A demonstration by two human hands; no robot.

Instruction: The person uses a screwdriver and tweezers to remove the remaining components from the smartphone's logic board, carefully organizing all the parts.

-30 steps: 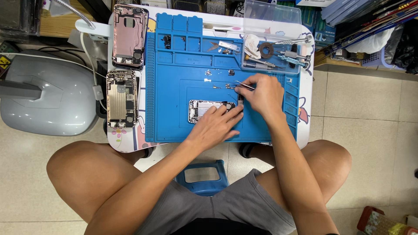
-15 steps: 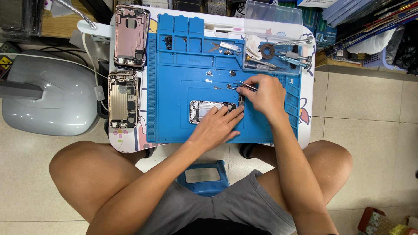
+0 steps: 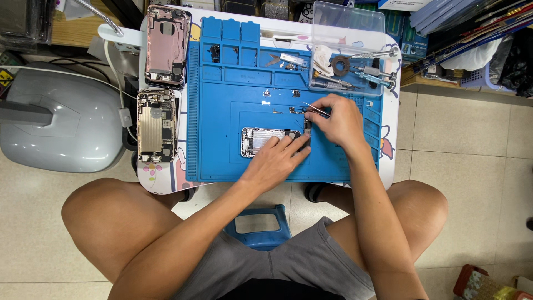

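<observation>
An opened phone body (image 3: 265, 140) lies flat in the middle of a blue work mat (image 3: 222, 111) on a small table. My left hand (image 3: 277, 158) rests on the phone's right half, fingers spread and pressing it down. My right hand (image 3: 338, 122) sits just right of the phone and pinches thin metal tweezers (image 3: 314, 109), whose tips point left over small loose parts (image 3: 288, 110) on the mat.
Two more opened phone shells lie at the mat's left, a pink one (image 3: 166, 44) above a gold one (image 3: 157, 125). A clear tray (image 3: 350, 61) of screwdrivers and bits stands at the back right. A grey machine (image 3: 61, 122) is on the floor left. A blue stool (image 3: 261, 225) is between my knees.
</observation>
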